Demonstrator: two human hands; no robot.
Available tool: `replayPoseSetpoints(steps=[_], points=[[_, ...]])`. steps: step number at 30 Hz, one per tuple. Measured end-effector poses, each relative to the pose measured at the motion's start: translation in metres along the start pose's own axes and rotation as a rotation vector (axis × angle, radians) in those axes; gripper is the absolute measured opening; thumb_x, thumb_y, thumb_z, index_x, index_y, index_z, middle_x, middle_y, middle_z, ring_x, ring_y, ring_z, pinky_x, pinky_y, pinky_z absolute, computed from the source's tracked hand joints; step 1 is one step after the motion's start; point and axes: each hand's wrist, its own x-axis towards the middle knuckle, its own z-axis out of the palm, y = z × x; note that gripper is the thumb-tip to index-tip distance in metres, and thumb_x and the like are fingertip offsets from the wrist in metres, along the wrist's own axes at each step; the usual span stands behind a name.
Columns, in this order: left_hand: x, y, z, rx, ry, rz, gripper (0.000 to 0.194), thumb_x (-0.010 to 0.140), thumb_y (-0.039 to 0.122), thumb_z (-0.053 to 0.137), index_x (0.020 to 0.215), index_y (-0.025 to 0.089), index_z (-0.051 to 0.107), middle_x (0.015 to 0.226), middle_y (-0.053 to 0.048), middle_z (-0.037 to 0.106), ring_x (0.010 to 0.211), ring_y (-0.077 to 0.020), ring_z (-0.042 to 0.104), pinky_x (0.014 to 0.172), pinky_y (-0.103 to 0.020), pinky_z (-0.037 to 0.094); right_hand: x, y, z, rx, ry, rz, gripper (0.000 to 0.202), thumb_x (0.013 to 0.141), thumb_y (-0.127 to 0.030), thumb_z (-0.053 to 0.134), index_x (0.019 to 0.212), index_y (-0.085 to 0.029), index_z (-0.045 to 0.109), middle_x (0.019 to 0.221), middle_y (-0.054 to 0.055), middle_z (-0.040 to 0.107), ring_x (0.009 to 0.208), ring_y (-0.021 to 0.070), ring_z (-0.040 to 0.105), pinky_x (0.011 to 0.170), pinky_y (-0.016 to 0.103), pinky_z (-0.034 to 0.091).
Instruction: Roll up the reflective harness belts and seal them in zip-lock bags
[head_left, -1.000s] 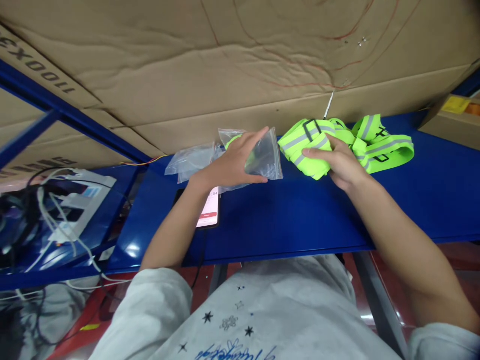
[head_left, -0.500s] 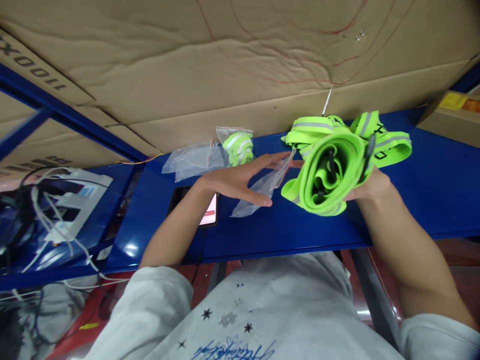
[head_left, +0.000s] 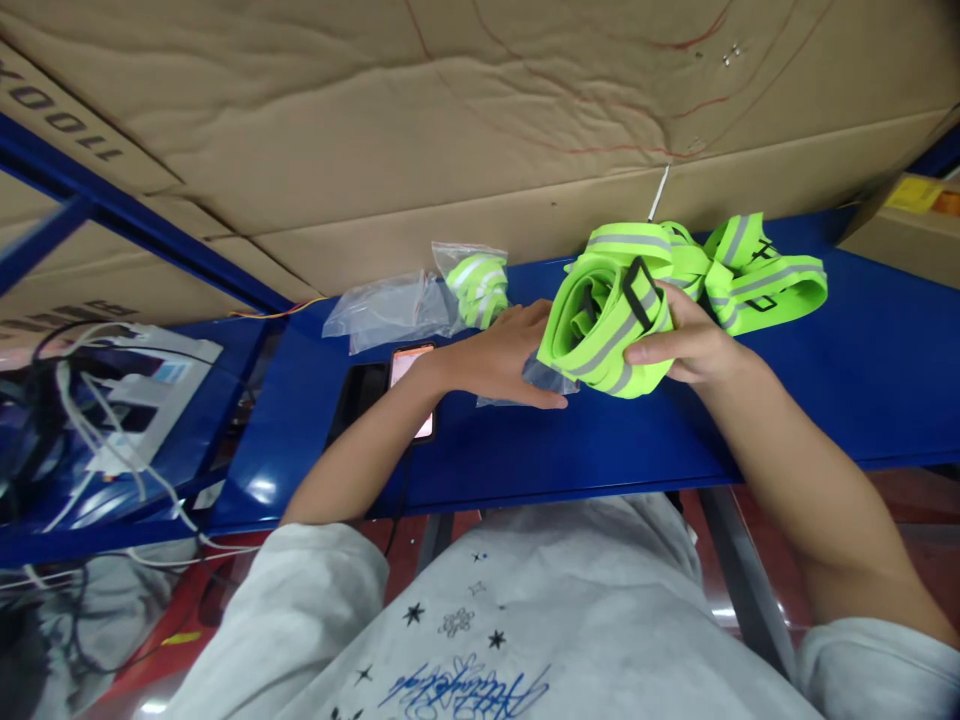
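Since half a second ago the rolled hi-vis band (head_left: 604, 325) has tipped and dropped toward the clear bag (head_left: 536, 380), open coil end now facing left and down, long axis running lower left to upper right. Blue table (head_left: 862, 370) carries everything. Right hand (head_left: 686, 345) is clenched round the roll, just above the table. Left hand (head_left: 499, 355) lies flat with fingers spread on the bag, grip hard to make out; the bag is mostly hidden under hand and roll. One loose band pile (head_left: 750, 275) behind. One bagged band (head_left: 476, 285), a few empty bags (head_left: 386, 312), count unclear. One phone (head_left: 411, 390), partly covered by the forearm.
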Motion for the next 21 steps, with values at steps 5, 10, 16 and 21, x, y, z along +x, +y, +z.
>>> replayPoseSetpoints(steps=[5, 10, 16, 21], points=[[0.005, 0.002, 0.006, -0.082, 0.025, 0.025, 0.096, 0.080, 0.081, 0.075, 0.159, 0.030, 0.055, 0.164, -0.009, 0.055, 0.158, -0.0412, 0.043, 0.136, -0.061, 0.030, 0.007, 0.007, 0.005, 0.070, -0.030, 0.110, 0.051, 0.063, -0.035, 0.094, 0.109, -0.020, 0.076, 0.106, 0.008, 0.082, 0.095, 0.0306, 0.081, 0.084, 0.043, 0.070], [0.014, 0.000, 0.010, -0.223, -0.088, 0.018, 0.109, 0.081, 0.086, 0.072, 0.164, 0.020, 0.046, 0.165, -0.014, 0.054, 0.160, -0.0417, 0.043, 0.135, -0.061, 0.031, 0.010, 0.013, 0.008, 0.151, 0.018, 0.028, 0.049, 0.069, -0.041, 0.088, 0.111, -0.020, 0.076, 0.111, 0.010, 0.082, 0.111, 0.0344, 0.079, 0.090, 0.046, 0.069], [0.009, -0.012, 0.007, -0.294, -0.010, 0.067, 0.100, 0.084, 0.075, 0.076, 0.166, 0.029, 0.040, 0.171, -0.009, 0.046, 0.156, -0.0384, 0.049, 0.130, -0.058, 0.041, 0.009, 0.011, 0.000, 0.056, -0.079, 0.156, 0.065, 0.057, -0.031, 0.097, 0.117, -0.020, 0.075, 0.103, 0.006, 0.082, 0.103, 0.0329, 0.081, 0.089, 0.046, 0.070], [0.006, -0.019, -0.001, -0.259, 0.130, -0.002, 0.116, 0.076, 0.077, 0.083, 0.168, 0.029, 0.033, 0.175, -0.011, 0.039, 0.159, -0.0397, 0.043, 0.133, -0.057, 0.039, 0.012, 0.013, -0.012, 0.030, -0.063, 0.204, 0.061, 0.057, -0.035, 0.095, 0.112, -0.018, 0.074, 0.102, 0.008, 0.082, 0.096, 0.0319, 0.082, 0.082, 0.042, 0.070]])
